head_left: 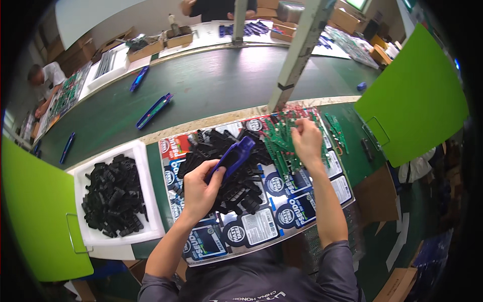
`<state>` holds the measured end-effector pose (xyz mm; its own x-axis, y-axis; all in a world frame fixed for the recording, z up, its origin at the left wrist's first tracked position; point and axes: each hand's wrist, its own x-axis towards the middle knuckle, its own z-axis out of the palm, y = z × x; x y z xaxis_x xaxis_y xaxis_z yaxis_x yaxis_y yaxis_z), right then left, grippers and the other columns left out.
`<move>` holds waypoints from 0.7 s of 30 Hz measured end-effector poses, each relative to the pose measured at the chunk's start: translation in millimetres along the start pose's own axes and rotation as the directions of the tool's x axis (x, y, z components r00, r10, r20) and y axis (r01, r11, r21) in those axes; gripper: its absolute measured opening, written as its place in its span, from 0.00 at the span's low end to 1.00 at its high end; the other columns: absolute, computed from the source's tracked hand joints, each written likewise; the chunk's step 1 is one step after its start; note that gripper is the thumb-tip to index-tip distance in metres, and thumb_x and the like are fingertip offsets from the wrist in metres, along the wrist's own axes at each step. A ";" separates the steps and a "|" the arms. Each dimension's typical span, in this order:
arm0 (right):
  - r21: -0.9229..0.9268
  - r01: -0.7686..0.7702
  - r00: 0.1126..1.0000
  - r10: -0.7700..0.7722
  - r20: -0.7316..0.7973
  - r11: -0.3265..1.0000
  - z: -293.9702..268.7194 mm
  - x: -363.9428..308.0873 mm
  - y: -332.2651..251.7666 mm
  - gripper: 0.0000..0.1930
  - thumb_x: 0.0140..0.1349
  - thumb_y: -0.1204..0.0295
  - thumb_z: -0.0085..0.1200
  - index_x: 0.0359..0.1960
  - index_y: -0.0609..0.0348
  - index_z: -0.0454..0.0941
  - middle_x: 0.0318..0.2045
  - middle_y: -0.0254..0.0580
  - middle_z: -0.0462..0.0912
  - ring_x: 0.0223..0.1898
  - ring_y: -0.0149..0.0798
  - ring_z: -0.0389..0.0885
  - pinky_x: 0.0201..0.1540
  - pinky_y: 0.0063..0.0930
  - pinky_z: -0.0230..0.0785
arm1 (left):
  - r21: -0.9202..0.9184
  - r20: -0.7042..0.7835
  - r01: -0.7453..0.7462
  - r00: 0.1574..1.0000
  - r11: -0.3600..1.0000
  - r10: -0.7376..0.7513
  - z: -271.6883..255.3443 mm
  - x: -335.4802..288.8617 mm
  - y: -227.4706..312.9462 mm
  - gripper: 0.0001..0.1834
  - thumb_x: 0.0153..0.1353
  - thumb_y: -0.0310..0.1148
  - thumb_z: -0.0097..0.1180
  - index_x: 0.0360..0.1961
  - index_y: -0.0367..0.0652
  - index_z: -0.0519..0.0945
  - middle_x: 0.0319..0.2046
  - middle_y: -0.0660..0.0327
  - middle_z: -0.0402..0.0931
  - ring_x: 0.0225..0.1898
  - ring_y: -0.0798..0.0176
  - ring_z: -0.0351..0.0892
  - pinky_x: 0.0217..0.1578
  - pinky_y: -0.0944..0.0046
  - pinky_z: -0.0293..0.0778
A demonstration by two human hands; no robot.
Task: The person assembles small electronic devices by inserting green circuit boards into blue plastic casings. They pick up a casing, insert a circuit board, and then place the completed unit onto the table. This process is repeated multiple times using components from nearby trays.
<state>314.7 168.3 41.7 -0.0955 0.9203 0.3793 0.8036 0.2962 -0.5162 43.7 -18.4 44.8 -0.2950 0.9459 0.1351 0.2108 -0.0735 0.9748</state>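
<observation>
Head view: my left hand (198,189) clamps a blue shell (235,155) above the black parts (226,166); my right hand (307,138) pinches closed on a green board (282,138). Assembly step; next, I judge, seating board in shell.

Left hand (198,189) grips a blue casing (234,157); right hand (307,140) reaches into green circuit boards (279,138).

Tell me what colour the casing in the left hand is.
Blue casing, in the left hand; head view.
</observation>
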 end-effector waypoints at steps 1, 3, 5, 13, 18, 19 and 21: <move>0.064 0.060 0.997 -0.057 -0.045 0.996 -5.2 -1.7 1.6 0.10 0.64 0.75 0.63 0.45 0.64 0.83 0.35 0.52 0.86 0.35 0.50 0.87 0.41 0.45 0.77 | -0.056 0.016 0.033 0.999 0.998 -0.032 1.9 1.6 -1.3 0.10 0.71 0.27 0.63 0.50 0.35 0.87 0.25 0.66 0.83 0.27 0.78 0.75 0.28 0.71 0.70; 0.174 0.123 0.985 -0.099 -0.142 0.977 -18.8 -7.3 -30.3 0.10 0.64 0.76 0.61 0.45 0.66 0.82 0.31 0.47 0.85 0.28 0.41 0.84 0.36 0.39 0.76 | -0.140 0.068 0.100 0.993 0.985 -0.091 -1.8 2.9 -4.6 0.11 0.75 0.31 0.60 0.51 0.36 0.85 0.29 0.66 0.84 0.28 0.77 0.77 0.29 0.72 0.73; 0.358 0.131 0.989 -0.096 -0.112 0.925 -35.3 -16.1 -65.6 0.14 0.67 0.80 0.60 0.54 0.66 0.79 0.32 0.39 0.81 0.30 0.31 0.82 0.35 0.30 0.75 | -0.267 0.120 0.187 0.980 0.945 -0.160 -6.6 2.6 -3.1 0.12 0.76 0.34 0.59 0.53 0.36 0.83 0.34 0.64 0.85 0.30 0.75 0.80 0.30 0.72 0.76; 0.875 -0.039 0.976 -0.171 0.138 0.483 -48.7 -71.4 -151.7 0.15 0.70 0.84 0.57 0.57 0.66 0.76 0.37 0.35 0.79 0.37 0.27 0.84 0.37 0.20 0.77 | -0.546 0.227 0.226 0.967 0.807 -0.117 -3.0 4.4 0.6 0.24 0.82 0.44 0.47 0.67 0.37 0.76 0.43 0.59 0.85 0.36 0.72 0.82 0.37 0.69 0.81; 0.840 0.089 0.971 -0.236 0.048 0.535 -18.6 -85.9 -159.1 0.15 0.69 0.83 0.60 0.56 0.67 0.76 0.36 0.41 0.83 0.35 0.29 0.87 0.36 0.22 0.78 | -0.591 0.206 0.215 0.972 0.777 -0.112 1.8 0.5 3.9 0.24 0.83 0.42 0.45 0.68 0.36 0.75 0.42 0.60 0.84 0.37 0.70 0.84 0.38 0.68 0.82; 0.835 0.109 0.968 -0.248 0.034 0.539 -15.6 -87.0 -159.9 0.15 0.69 0.83 0.61 0.56 0.67 0.76 0.36 0.41 0.83 0.35 0.29 0.87 0.36 0.22 0.78 | -0.585 0.210 0.214 0.972 0.783 -0.109 1.0 0.0 3.5 0.24 0.83 0.42 0.45 0.68 0.36 0.75 0.42 0.61 0.84 0.37 0.70 0.84 0.38 0.68 0.82; 0.809 0.154 0.961 -0.276 0.010 0.567 -11.1 -87.0 -159.6 0.15 0.69 0.83 0.62 0.55 0.67 0.77 0.36 0.41 0.84 0.34 0.29 0.88 0.36 0.23 0.78 | -0.571 0.218 0.214 0.970 0.793 -0.105 -0.6 -0.5 2.7 0.24 0.83 0.42 0.45 0.68 0.36 0.75 0.41 0.61 0.84 0.37 0.70 0.84 0.38 0.69 0.81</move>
<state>201.3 38.2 99.7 -0.3195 0.8056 0.4989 -0.0346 0.5163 -0.8557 43.8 -19.3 47.5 -0.1052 0.9944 -0.0095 -0.4276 -0.0366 0.9032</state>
